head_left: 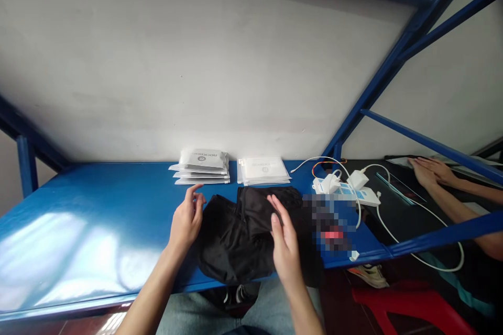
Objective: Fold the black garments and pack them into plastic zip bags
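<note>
Tabletop point(98, 180), blue and shiny, stretches from the left to the left hand point(185, 222), whose grip is relaxed and empty, fingers curled beside the black cloth. Behind it sits a stack of packets point(202, 159). The black cloth point(222, 243) lies creased between the hands, near the front edge; flat palms smoothing outward, with edges lined up, would likely handle it best. A second stack point(265, 168) lies behind. The right hand point(286, 241) is over the cloth, fingers extended, grip empty; contact I cannot tell. Farther right, a power strip point(368, 196) carries cords best kept off the fabric.
</note>
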Demonstrator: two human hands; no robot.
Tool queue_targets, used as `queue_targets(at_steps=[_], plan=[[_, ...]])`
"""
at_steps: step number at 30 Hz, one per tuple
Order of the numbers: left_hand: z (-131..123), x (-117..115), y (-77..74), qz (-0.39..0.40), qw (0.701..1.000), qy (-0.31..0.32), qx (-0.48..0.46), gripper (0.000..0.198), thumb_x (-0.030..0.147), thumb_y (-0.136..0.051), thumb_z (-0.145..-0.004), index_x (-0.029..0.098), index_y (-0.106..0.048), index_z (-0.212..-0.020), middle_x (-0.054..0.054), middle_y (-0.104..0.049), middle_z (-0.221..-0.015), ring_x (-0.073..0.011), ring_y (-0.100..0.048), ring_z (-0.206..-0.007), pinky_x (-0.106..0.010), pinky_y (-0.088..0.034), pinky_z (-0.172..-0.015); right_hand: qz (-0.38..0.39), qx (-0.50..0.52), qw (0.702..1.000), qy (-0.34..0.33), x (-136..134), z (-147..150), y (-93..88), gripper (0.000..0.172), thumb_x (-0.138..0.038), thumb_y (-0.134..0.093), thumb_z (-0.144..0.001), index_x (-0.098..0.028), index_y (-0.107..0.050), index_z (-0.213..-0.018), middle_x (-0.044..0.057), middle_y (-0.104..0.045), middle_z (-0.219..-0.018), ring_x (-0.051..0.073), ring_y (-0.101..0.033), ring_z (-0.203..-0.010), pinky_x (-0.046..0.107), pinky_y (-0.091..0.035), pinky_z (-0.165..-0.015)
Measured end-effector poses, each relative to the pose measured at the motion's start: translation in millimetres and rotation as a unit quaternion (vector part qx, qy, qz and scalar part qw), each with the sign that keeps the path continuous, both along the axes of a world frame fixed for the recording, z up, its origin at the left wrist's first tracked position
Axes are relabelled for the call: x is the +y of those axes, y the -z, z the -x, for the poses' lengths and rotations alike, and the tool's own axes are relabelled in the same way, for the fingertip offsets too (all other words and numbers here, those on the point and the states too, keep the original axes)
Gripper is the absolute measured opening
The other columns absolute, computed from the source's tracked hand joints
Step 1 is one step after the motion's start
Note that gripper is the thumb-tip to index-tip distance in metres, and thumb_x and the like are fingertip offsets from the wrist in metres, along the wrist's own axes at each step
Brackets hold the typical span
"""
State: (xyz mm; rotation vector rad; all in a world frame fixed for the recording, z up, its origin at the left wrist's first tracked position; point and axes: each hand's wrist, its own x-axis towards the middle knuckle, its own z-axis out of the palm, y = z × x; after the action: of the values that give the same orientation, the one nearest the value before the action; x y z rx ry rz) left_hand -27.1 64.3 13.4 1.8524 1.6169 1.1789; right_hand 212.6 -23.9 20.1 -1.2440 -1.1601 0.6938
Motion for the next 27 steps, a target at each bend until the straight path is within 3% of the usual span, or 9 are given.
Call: queue_targets(at_steps=[5, 9, 12, 15, 17, 20, 22, 24, 27], plan=[[-3, 1, 1.6, 0.007, 0.999, 0.015, 0.034, 0.041, 0.046, -0.036, -0.105, 0.023, -0.049, -0.137, -0.005, -0.071, -0.096, -0.0228, -0.072, -0.084, -0.032, -0.052, -0.075, 0.036, -0.112, 0.992, 0.043, -16, -40, 24.4, 0.048, -0.036, -0.043, -0.104, -0.022, -0.051, -0.150, 0.013, -0.043, -0.162, 0.029, -0.049, -0.145, 0.054, -0.043, -0.119], [-6, 1, 7.2, -0.021, 0.988, 0.108, 0.109, 0.031, 0.043, -0.042, -0.104, 0.025, -0.062, -0.120, -0.006, -0.074, -0.101, -0.0210, -0.071, -0.086, -0.031, -0.053, -0.080, -0.010, -0.195, 0.977, 0.079, -15, -30, -1.5, 0.045, -0.033, -0.042, -0.105, -0.025, -0.055, -0.148, 0.010, -0.046, -0.161, 0.028, -0.042, -0.149, 0.054, -0.039, -0.122], [-9, 0, 9.8, -0.044, 0.963, 0.192, 0.185, 0.024, 0.035, -0.048, -0.100, 0.025, -0.070, -0.101, -0.007, -0.074, -0.099, -0.0223, -0.070, -0.092, -0.029, -0.053, -0.081, 0.007, -0.171, 0.985, 0.031, -3, -17, -21.5, 0.050, -0.041, -0.048, -0.104, -0.024, -0.049, -0.151, 0.013, -0.051, -0.155, 0.028, -0.055, -0.138, 0.048, -0.053, -0.110], [-9, 2, 11.0, -0.040, 0.957, 0.205, 0.200, 0.020, 0.028, -0.051, -0.097, 0.024, -0.071, -0.096, -0.008, -0.073, -0.094, -0.0223, -0.069, -0.090, -0.029, -0.054, -0.078, 0.074, -0.182, 0.980, -0.021, 6, -1, -23.3, 0.060, -0.049, -0.056, -0.099, -0.021, -0.047, -0.152, 0.015, -0.064, -0.139, 0.028, -0.069, -0.117, 0.045, -0.061, -0.096], [-7, 4, 11.9, -0.025, 0.959, 0.211, 0.185, 0.020, 0.025, -0.051, -0.095, 0.023, -0.071, -0.098, -0.008, -0.072, -0.097, -0.0219, -0.069, -0.090, -0.029, -0.054, -0.079, 0.082, -0.226, 0.969, -0.053, 5, 17, -17.7, 0.067, -0.049, -0.062, -0.095, -0.020, -0.045, -0.153, 0.016, -0.064, -0.140, 0.030, -0.066, -0.124, 0.048, -0.056, -0.104], [-1, 5, 13.2, -0.001, 0.960, 0.234, 0.155, 0.025, 0.021, -0.051, -0.091, 0.022, -0.073, -0.102, -0.010, -0.072, -0.104, -0.0231, -0.069, -0.095, -0.031, -0.055, -0.084, 0.066, -0.303, 0.944, -0.112, -1, 52, -7.6, 0.096, -0.048, -0.079, -0.081, -0.018, -0.034, -0.161, 0.018, -0.046, -0.159, 0.036, -0.043, -0.148, 0.056, -0.038, -0.121], [2, 5, 13.0, 0.007, 0.961, 0.240, 0.133, 0.029, 0.021, -0.048, -0.091, 0.021, -0.073, -0.106, -0.011, -0.072, -0.109, -0.0246, -0.068, -0.099, -0.033, -0.055, -0.088, 0.074, -0.335, 0.929, -0.139, -2, 72, -2.3, 0.107, -0.038, -0.085, -0.075, -0.018, -0.027, -0.164, 0.018, -0.035, -0.165, 0.039, -0.035, -0.152, 0.057, -0.034, -0.124], [3, 4, 11.5, 0.010, 0.962, 0.243, 0.126, 0.030, 0.022, -0.048, -0.091, 0.020, -0.073, -0.107, -0.013, -0.072, -0.109, -0.0260, -0.069, -0.100, -0.035, -0.055, -0.089, 0.084, -0.336, 0.927, -0.143, 2, 83, 0.9, 0.095, -0.017, -0.073, -0.082, -0.021, -0.025, -0.164, 0.015, -0.031, -0.168, 0.035, -0.035, -0.153, 0.053, -0.038, -0.123], [3, 4, 6.6, 0.021, 0.961, 0.239, 0.138, 0.021, 0.024, -0.052, -0.090, 0.018, -0.072, -0.093, -0.012, -0.073, -0.097, -0.0263, -0.070, -0.091, -0.033, -0.055, -0.082, 0.050, -0.258, 0.956, -0.132, 10, 81, 0.7, 0.083, 0.002, -0.043, -0.086, -0.025, -0.029, -0.163, 0.007, -0.037, -0.166, 0.024, -0.039, -0.151, 0.041, -0.040, -0.122]])
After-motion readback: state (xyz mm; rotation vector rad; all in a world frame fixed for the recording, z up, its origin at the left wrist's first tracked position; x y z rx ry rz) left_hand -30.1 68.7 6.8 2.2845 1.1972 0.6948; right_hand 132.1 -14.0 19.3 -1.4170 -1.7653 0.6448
